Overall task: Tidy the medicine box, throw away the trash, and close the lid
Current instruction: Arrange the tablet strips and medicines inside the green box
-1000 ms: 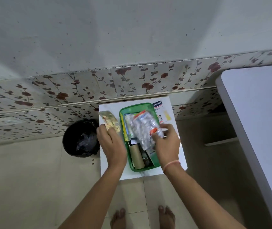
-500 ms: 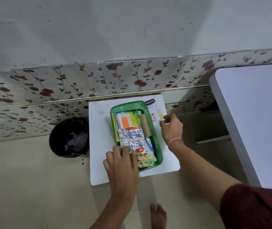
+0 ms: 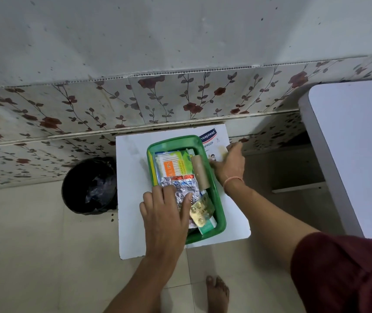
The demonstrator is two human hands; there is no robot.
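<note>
An open green medicine box [image 3: 217, 193] sits on a small white table [image 3: 130, 177]. Inside it lie a cotton swab pack [image 3: 169, 164], a cardboard roll [image 3: 199, 175], silver foil blister strips [image 3: 185, 188] and a gold blister strip [image 3: 200, 211]. My left hand [image 3: 167, 213] rests flat on the foil strips at the box's near left, fingers spread. My right hand [image 3: 230, 166] is to the right of the box, its thumb and fingers closed on a white plaster pack [image 3: 209, 137] that lies on the table. No lid is visible.
A black bin [image 3: 90, 186] lined with a dark bag stands on the floor, left of the small table. A larger white table [image 3: 356, 143] fills the right side. A flowered wall panel runs behind. My bare foot [image 3: 217, 292] is on the tiled floor below.
The foil strips went from my right hand down into the box. My left hand moved onto them. My right hand moved right to the plaster pack and closed on it.
</note>
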